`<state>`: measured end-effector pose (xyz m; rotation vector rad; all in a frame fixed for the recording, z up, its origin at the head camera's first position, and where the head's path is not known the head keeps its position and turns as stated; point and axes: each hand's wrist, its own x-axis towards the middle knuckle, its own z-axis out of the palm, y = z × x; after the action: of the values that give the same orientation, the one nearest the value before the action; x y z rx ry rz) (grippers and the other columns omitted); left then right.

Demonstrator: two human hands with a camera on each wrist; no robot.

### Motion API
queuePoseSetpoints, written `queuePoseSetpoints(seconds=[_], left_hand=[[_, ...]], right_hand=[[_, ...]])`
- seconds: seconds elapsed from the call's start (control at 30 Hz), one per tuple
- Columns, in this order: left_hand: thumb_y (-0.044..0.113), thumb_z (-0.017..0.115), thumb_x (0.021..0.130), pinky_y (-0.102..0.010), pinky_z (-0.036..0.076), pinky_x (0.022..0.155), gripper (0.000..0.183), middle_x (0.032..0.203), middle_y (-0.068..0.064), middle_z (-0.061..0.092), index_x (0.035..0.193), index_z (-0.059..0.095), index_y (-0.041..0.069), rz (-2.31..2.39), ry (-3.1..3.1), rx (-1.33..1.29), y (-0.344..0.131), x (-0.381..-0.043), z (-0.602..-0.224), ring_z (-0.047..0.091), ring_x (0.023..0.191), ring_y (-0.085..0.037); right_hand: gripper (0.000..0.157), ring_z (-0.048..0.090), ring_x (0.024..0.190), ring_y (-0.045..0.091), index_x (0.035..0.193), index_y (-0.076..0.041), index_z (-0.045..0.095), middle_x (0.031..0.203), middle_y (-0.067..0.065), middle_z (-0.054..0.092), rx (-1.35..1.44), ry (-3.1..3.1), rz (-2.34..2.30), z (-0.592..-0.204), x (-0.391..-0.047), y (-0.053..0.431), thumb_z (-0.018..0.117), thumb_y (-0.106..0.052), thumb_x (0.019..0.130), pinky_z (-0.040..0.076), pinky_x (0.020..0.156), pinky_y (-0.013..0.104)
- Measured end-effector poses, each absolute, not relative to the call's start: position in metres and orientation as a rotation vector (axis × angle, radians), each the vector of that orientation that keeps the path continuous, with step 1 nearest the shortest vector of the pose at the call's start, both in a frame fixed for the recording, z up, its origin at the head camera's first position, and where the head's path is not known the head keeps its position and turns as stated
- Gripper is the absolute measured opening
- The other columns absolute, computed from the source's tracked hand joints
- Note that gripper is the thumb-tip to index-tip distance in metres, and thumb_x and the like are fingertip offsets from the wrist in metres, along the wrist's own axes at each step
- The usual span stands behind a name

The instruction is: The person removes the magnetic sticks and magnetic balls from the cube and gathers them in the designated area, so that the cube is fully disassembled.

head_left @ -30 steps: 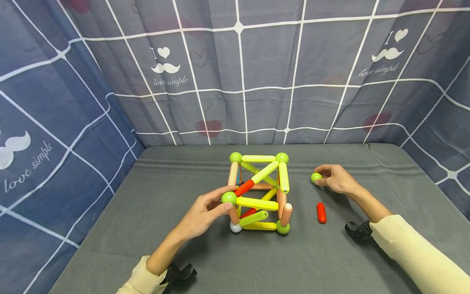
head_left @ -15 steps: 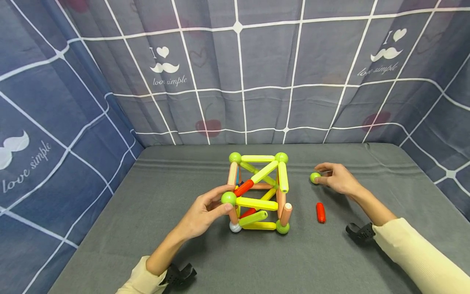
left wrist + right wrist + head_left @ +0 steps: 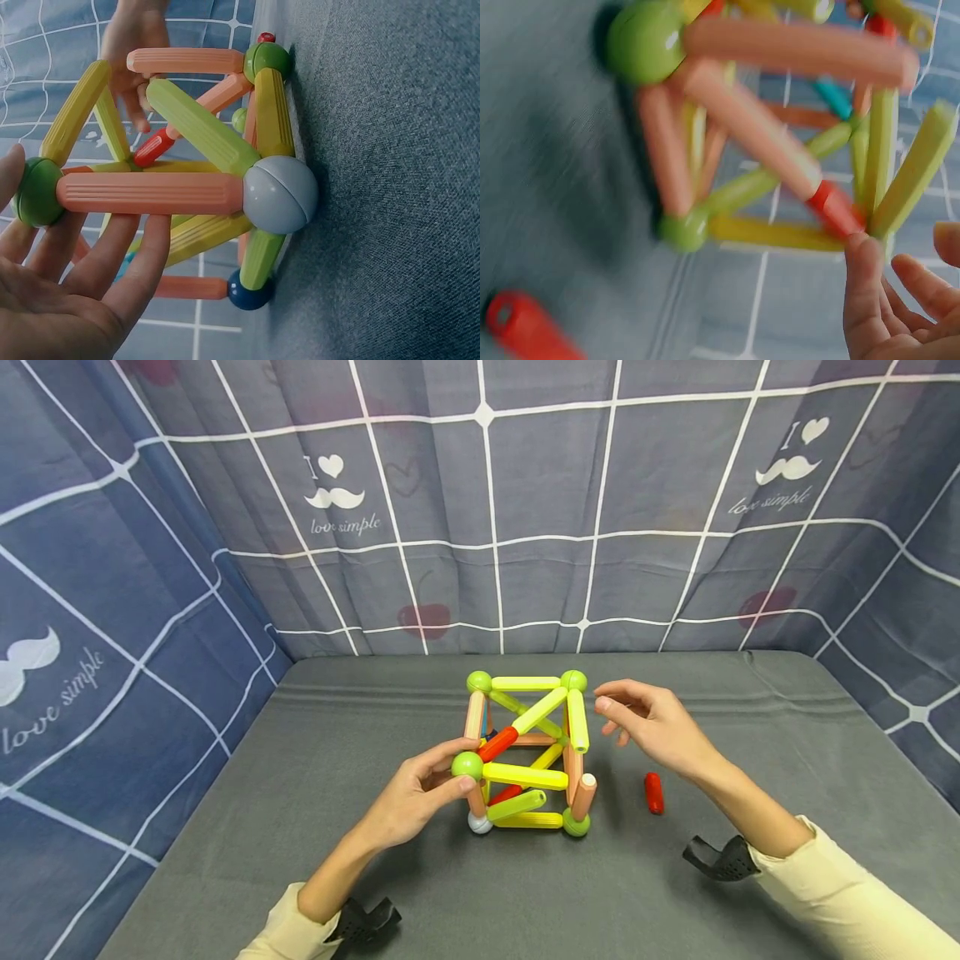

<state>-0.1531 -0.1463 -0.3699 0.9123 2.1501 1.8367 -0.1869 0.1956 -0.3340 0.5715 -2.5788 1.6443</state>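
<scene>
A frame of coloured sticks and balls (image 3: 525,777) stands on the dark cloth. My left hand (image 3: 420,793) holds its front left upper corner, a green ball (image 3: 467,765), between thumb and fingers. Below that, a peach stick (image 3: 150,193) runs down to a pale grey ball (image 3: 281,195). My right hand (image 3: 652,722) is in the air just right of the upper back right green ball (image 3: 573,682), near a downward-leaning yellow-green stick (image 3: 577,722). Its thumb and fingers (image 3: 862,277) are apart, with nothing visible between them. A small green ball (image 3: 240,120) shows low behind the frame.
A loose red stick (image 3: 654,793) lies on the cloth-covered table (image 3: 300,793), right of the frame and below the right hand. Checked curtains (image 3: 540,502) surround the table at the back and sides.
My right hand has moved left from the loose green ball to beside the frame. That ball no longer shows in the head view; the hand covers its former spot. My left hand keeps its hold.
</scene>
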Motion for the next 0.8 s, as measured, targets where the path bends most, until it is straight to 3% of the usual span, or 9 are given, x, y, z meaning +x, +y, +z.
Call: queuePoseSetpoints(seconds=[0.3, 0.53, 0.8], left_hand=[[0.006, 0.061, 0.098, -0.032, 0.053, 0.085, 0.043, 0.099, -0.02, 0.068, 0.14, 0.051, 0.004, 1.842, 2.143, 0.937, -0.148, -0.154, -0.37, 0.066, 0.093, -0.029], [0.005, 0.06, 0.098, -0.034, 0.054, 0.086, 0.045, 0.104, -0.026, 0.066, 0.141, 0.047, -0.001, 1.867, 2.111, 0.938, -0.148, -0.154, -0.37, 0.066, 0.096, -0.027], [0.006, 0.06, 0.099, -0.034, 0.054, 0.087, 0.045, 0.107, -0.025, 0.066, 0.142, 0.047, -0.001, 1.867, 2.102, 0.928, -0.148, -0.155, -0.371, 0.066, 0.098, -0.027]], right_hand=[[0.046, 0.056, 0.057, 0.022, 0.134, 0.001, 0.049, 0.103, 0.019, 0.066, 0.548, -2.65, 1.801, -0.329, -0.188, 0.17, 0.068, -0.016, 0.095, 0.051, 0.055, 0.037], [0.048, 0.06, 0.064, 0.02, 0.134, 0.005, 0.046, 0.1, 0.022, 0.065, 0.522, -2.605, 1.906, -0.33, -0.189, 0.171, 0.067, -0.005, 0.092, 0.053, 0.059, 0.033], [0.05, 0.059, 0.063, 0.02, 0.137, 0.002, 0.046, 0.105, 0.026, 0.057, 0.488, -2.595, 1.943, -0.328, -0.185, 0.183, 0.064, -0.001, 0.091, 0.053, 0.059, 0.034]])
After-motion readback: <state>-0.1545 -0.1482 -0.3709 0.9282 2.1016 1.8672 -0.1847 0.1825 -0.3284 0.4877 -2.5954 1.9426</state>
